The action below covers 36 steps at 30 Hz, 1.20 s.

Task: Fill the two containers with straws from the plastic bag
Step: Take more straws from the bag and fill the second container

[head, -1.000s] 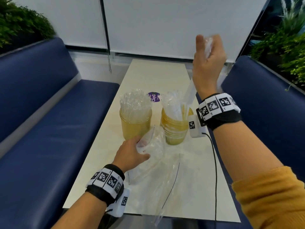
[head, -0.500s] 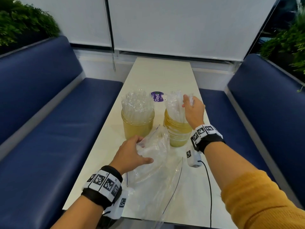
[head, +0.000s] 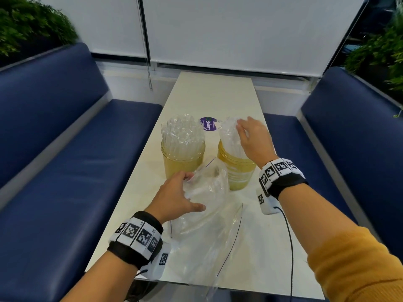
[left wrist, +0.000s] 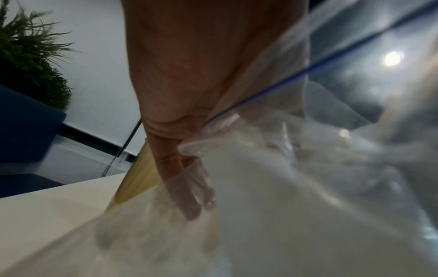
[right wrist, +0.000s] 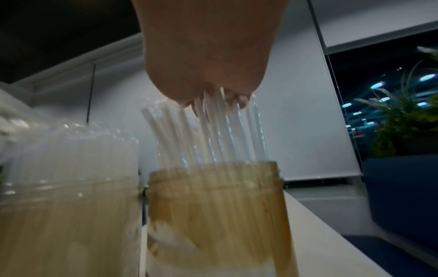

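Note:
Two yellow see-through containers stand side by side mid-table. The left container (head: 181, 165) (right wrist: 66, 215) is packed with clear straws (head: 181, 131). The right container (head: 239, 177) (right wrist: 213, 206) holds a looser bunch of straws (head: 227, 138) (right wrist: 213, 135). My right hand (head: 253, 140) (right wrist: 208, 56) hovers over that bunch with fingers spread, its fingertips touching the straw tops. Just in front of the containers my left hand (head: 174, 197) (left wrist: 180, 112) grips the mouth of the clear plastic bag (head: 209, 225) (left wrist: 308, 187), which lies crumpled toward the near table edge.
A purple round sticker (head: 208, 124) lies on the white table (head: 213, 94) behind the containers. Blue benches (head: 65, 171) (head: 349, 149) flank the table, with plants behind them. A black cable (head: 289, 247) runs from my right wrist over the near right table edge.
My right hand came down from high above with straws, put them into the right container and loosened its fingers. The left hand stayed on the bag.

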{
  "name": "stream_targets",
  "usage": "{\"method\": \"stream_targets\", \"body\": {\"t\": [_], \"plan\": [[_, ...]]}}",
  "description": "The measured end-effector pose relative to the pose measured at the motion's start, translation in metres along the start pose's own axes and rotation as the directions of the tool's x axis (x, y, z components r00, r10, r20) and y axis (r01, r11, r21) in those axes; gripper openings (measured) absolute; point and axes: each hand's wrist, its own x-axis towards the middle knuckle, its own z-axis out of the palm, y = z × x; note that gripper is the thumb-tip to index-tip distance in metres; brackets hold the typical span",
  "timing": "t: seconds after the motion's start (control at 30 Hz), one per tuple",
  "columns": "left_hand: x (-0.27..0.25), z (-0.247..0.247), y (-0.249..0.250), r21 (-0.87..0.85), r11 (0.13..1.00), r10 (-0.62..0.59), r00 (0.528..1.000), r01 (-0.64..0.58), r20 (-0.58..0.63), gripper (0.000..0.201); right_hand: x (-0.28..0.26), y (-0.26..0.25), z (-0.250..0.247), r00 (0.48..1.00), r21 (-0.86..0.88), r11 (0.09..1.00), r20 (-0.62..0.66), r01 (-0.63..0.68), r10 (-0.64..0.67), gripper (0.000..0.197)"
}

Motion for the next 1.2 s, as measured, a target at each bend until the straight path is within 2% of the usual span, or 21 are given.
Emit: {"method": "stream_targets", "body": {"t": [0.1, 0.13, 0.17, 0.2, 0.23, 0.27, 0.33, 0.37, 0.4, 0.43, 0.5, 0.6, 0.67, 0.73, 0.8, 0.87, 0.93, 1.0, 1.1, 1.13, 1.2], "plan": [[-0.003, -0.001, 0.004, -0.017, 1.0, 0.02, 0.999, -0.019, 0.034, 0.097, 0.0, -0.028, -0.021, 0.965, -0.003, 0.985, -0.199, 0.172, -0.169, 0.033], [-0.004, -0.001, 0.005, -0.026, 0.999, 0.033, 0.999, -0.032, 0.031, 0.092, -0.001, -0.042, -0.029, 0.955, 0.022, 0.971, -0.188, 0.237, -0.229, 0.036], [-0.004, -0.001, 0.005, -0.028, 0.999, 0.045, 0.999, -0.044, 0.027, 0.084, -0.004, -0.057, -0.037, 0.949, 0.054, 0.953, -0.117, 0.299, -0.292, 0.042], [-0.004, -0.001, 0.005, -0.028, 0.998, 0.055, 0.998, -0.054, 0.023, 0.075, -0.009, -0.071, -0.042, 0.944, 0.102, 0.94, 0.023, 0.326, -0.33, 0.046], [-0.003, 0.0, 0.004, -0.029, 0.998, 0.06, 0.998, -0.059, 0.018, 0.065, -0.017, -0.082, -0.044, 0.914, 0.147, 0.938, 0.218, 0.315, -0.341, 0.046], [-0.003, 0.0, 0.004, -0.036, 0.997, 0.062, 0.998, -0.062, 0.002, 0.056, -0.025, -0.09, -0.041, 0.845, 0.171, 0.945, 0.424, 0.278, -0.325, 0.041], [-0.003, 0.002, 0.003, -0.087, 0.994, 0.069, 0.996, -0.073, -0.049, 0.044, -0.048, -0.099, -0.027, 0.646, 0.138, 0.967, 0.723, 0.212, -0.245, 0.029], [-0.004, 0.003, 0.004, -0.123, 0.989, 0.077, 0.995, -0.085, -0.069, 0.04, -0.062, -0.1, -0.018, 0.566, 0.122, 0.973, 0.796, 0.196, -0.213, 0.027], [-0.005, 0.003, 0.005, -0.152, 0.983, 0.088, 0.993, -0.1, -0.084, 0.037, -0.074, -0.1, -0.009, 0.518, 0.109, 0.975, 0.833, 0.193, -0.196, 0.026], [-0.007, 0.004, 0.006, -0.171, 0.978, 0.104, 0.99, -0.119, -0.094, 0.035, -0.086, -0.101, -0.001, 0.496, 0.077, 0.975, 0.851, 0.208, -0.173, 0.026], [-0.01, 0.004, 0.008, -0.16, 0.973, 0.144, 0.981, -0.164, -0.127, 0.034, -0.102, -0.103, 0.011, 0.493, -0.057, 0.957, 0.865, 0.286, -0.096, 0.032], [-0.007, 0.007, 0.0, -0.02, 0.978, 0.2, 0.957, -0.208, -0.208, 0.04, -0.111, -0.1, 0.016, 0.567, -0.229, 0.902, 0.823, 0.367, -0.021, 0.033], [-0.006, 0.009, -0.004, 0.037, 0.978, 0.207, 0.956, -0.204, -0.209, 0.05, -0.114, -0.099, 0.014, 0.622, -0.25, 0.871, 0.779, 0.422, -0.077, 0.024], [-0.009, 0.009, -0.001, 0.047, 0.973, 0.232, 0.956, -0.228, -0.182, 0.05, -0.119, -0.1, 0.016, 0.644, -0.231, 0.839, 0.745, 0.493, -0.173, 0.026], [-0.013, 0.01, 0.002, 0.038, 0.963, 0.268, 0.952, -0.265, -0.148, 0.045, -0.126, -0.098, 0.022, 0.631, -0.186, 0.808, 0.727, 0.559, -0.27, 0.045], [-0.014, 0.009, 0.004, 0.042, 0.964, 0.264, 0.958, -0.261, -0.115, 0.048, -0.129, -0.094, 0.03, 0.604, -0.177, 0.77, 0.733, 0.613, -0.312, 0.063], [-0.016, 0.008, 0.003, 0.047, 0.963, 0.27, 0.959, -0.267, -0.083, 0.054, -0.127, -0.09, 0.035, 0.578, -0.201, 0.73, 0.755, 0.653, -0.309, 0.068], [-0.02, 0.007, 0.003, 0.044, 0.954, 0.299, 0.952, -0.296, -0.065, 0.058, -0.124, -0.09, 0.039, 0.559, -0.268, 0.696, 0.797, 0.666, -0.229, 0.065], [-0.024, 0.007, 0.009, 0.057, 0.945, 0.327, 0.943, -0.323, -0.062, 0.061, -0.124, -0.092, 0.043, 0.578, -0.372, 0.686, 0.812, 0.625, -0.087, 0.053], [-0.025, 0.007, 0.01, 0.057, 0.941, 0.336, 0.939, -0.333, -0.067, 0.061, -0.123, -0.094, 0.045, 0.586, -0.396, 0.683, 0.808, 0.614, -0.057, 0.046], [-0.03, 0.005, 0.014, 0.027, 0.93, 0.369, 0.927, -0.368, -0.064, 0.056, -0.124, -0.1, 0.046, 0.566, -0.404, 0.649, 0.822, 0.645, -0.051, 0.035]]}}
